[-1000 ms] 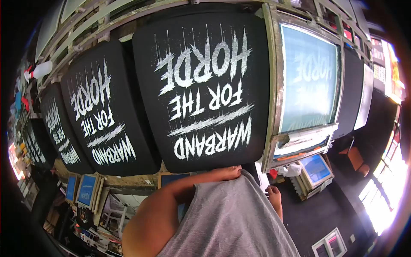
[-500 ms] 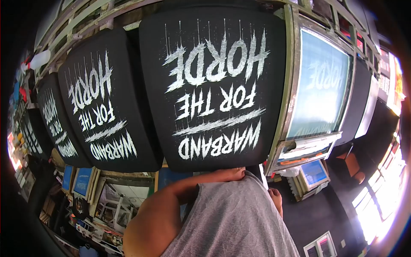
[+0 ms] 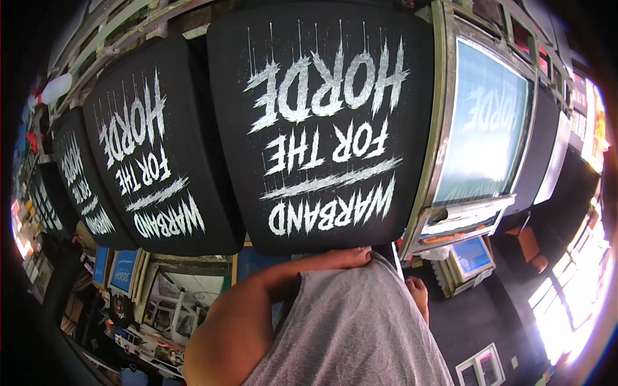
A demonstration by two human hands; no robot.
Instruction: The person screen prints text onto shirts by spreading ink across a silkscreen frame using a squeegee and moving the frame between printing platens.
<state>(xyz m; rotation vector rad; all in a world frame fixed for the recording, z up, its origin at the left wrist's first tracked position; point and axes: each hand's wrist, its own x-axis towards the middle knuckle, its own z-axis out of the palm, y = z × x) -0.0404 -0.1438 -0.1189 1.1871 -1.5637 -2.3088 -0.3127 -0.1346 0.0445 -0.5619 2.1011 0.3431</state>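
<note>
A black T-shirt lies flat on the board in front of me, printed in white with "WARBAND FOR THE HORDE", upside down from my side. My left hand rests against my waist, just below the near edge of that shirt; its fingers are mostly hidden by my grey top. To the right of my body, my right hand hangs low with its fingers curled. Whatever may be inside it is hidden. A wooden-framed printing screen with the same lettering stands to the right of the printed shirt.
More printed black shirts lie on boards to the left. Ink and orange bits lie on the screen's near end. Stacked blue screens stand below right, others below left. Metal bars run along the back.
My view has shifted slightly, so the shirts sit a little higher and the screen a little further right. My right hand shows slightly higher and more curled. The left hand stays at my waist.
</note>
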